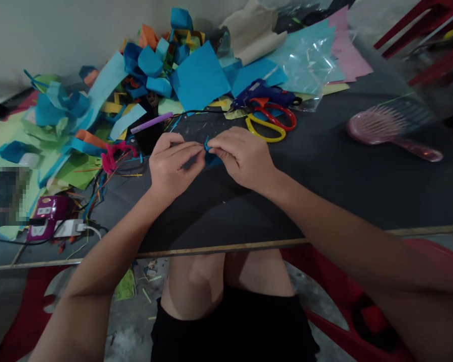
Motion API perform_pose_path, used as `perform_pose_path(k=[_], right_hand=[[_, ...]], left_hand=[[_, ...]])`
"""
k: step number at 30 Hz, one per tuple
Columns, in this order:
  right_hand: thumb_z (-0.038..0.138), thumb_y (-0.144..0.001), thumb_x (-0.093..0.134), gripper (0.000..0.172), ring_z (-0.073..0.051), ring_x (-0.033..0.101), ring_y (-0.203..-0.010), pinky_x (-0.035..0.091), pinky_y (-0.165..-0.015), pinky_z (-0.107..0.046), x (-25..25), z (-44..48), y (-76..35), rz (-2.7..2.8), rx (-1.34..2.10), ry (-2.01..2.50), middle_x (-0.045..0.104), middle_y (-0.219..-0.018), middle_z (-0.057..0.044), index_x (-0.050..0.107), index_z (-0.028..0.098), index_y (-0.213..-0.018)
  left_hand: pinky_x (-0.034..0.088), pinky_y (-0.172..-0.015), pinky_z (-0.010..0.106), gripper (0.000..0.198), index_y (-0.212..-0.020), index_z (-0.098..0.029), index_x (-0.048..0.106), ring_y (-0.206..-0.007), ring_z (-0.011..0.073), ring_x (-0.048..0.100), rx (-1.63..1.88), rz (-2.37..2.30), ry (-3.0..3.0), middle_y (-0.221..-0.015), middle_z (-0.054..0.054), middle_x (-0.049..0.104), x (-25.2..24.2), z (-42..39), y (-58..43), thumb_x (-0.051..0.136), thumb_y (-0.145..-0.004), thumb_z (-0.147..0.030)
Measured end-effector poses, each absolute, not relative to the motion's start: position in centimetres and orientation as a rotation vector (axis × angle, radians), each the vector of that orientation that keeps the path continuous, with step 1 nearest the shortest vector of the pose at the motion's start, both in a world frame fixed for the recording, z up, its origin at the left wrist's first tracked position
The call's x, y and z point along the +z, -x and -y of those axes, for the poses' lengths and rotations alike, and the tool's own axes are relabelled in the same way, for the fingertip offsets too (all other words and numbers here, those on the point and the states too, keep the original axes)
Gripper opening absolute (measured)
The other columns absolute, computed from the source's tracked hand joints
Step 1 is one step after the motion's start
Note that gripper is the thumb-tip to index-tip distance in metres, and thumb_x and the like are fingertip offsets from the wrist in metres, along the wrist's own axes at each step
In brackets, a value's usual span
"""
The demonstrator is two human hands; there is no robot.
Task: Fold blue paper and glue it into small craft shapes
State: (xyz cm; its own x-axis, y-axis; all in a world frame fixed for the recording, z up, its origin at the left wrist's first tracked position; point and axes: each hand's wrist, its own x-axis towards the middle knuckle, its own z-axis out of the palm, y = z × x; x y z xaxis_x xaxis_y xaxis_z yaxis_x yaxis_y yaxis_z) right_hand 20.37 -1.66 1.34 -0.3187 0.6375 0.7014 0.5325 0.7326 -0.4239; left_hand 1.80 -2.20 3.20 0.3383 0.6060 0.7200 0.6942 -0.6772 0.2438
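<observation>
Above the dark tabletop point(226, 211), my two hands meet over a thin blue paper strip point(207, 143). My left hand point(175, 163) pinches its left side between thumb and forefinger. From the right, my right hand point(245, 156) closes thumb and fingers on the same strip. A wider blue paper part point(213, 160) shows below the right fingertips; whether it joins the strip I cannot tell. Just beyond my hands lie scissors point(266, 131) with yellow and red handles and a blue glue gun point(260, 94). A purple stick point(151, 122) rests behind my left hand.
Folded paper pieces point(151, 63) pile up at the back, beside a blue sheet point(201, 75) and a clear plastic bag point(305, 65). A pink hairbrush point(377, 124) lies right. At left are a purple power socket point(49, 213), cables and paper scraps. Red chairs point(335, 286) stand below the table edge.
</observation>
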Motion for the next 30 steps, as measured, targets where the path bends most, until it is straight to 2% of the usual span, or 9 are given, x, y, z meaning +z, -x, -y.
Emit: perform_pose_path(k=[7, 13, 19, 26, 30], right_hand=[[0.042, -0.102, 0.037, 0.039, -0.018, 0.063, -0.081, 0.048, -0.077, -0.033, 1.54, 1.66, -20.39, 2.016, 0.119, 0.911, 0.072, -0.086, -0.004, 0.068, 0.023, -0.09], [0.044, -0.102, 0.038, 0.039, -0.018, 0.062, -0.078, 0.047, -0.075, -0.032, 1.7, 1.63, -20.54, 2.007, 0.179, 0.874, 0.071, -0.084, -0.004, 0.068, 0.022, -0.09], [0.048, -0.101, 0.038, 0.041, -0.017, 0.061, -0.076, 0.046, -0.072, -0.032, 2.15, 1.59, -20.86, 2.019, 0.263, 0.873, 0.07, -0.081, -0.004, 0.068, 0.022, -0.09], [0.043, -0.101, 0.04, 0.037, -0.018, 0.061, -0.079, 0.045, -0.075, -0.032, 1.78, 1.59, -20.65, 2.005, 0.236, 0.841, 0.07, -0.083, -0.004, 0.068, 0.021, -0.09], [0.043, -0.102, 0.04, 0.038, -0.018, 0.061, -0.078, 0.045, -0.075, -0.032, 1.62, 1.61, -20.53, 1.997, 0.23, 0.831, 0.07, -0.082, -0.004, 0.068, 0.021, -0.09]], left_hand=[[0.052, -0.073, 0.034, 0.016, -0.079, -0.024, 0.075, -0.076, 0.0155, 0.061, -1.276, 1.245, 2.484, -0.079, 0.0, 0.076, 3.26, 2.19, -1.93, 0.061, -0.089, -0.026], [0.051, -0.075, 0.031, 0.019, -0.077, -0.024, 0.074, -0.071, 0.0125, 0.058, -1.321, 1.272, 2.515, -0.076, -0.002, 0.075, 3.3, 2.21, -1.96, 0.061, -0.091, -0.029], [0.05, -0.075, 0.031, 0.022, -0.076, -0.025, 0.074, -0.074, 0.0137, 0.057, -1.343, 1.334, 2.532, -0.075, -0.002, 0.075, 3.53, 2.4, -1.98, 0.06, -0.092, -0.031], [0.05, -0.079, 0.032, 0.017, -0.079, -0.025, 0.075, -0.078, 0.0143, 0.059, -1.361, 1.392, 2.555, -0.078, -0.002, 0.076, 3.29, 2.41, -1.88, 0.062, -0.09, -0.029], [0.049, -0.075, 0.03, 0.017, -0.078, -0.024, 0.075, -0.078, 0.0143, 0.059, -1.366, 1.423, 2.53, -0.077, -0.002, 0.075, 3.34, 2.52, -2.03, 0.062, -0.088, -0.026]])
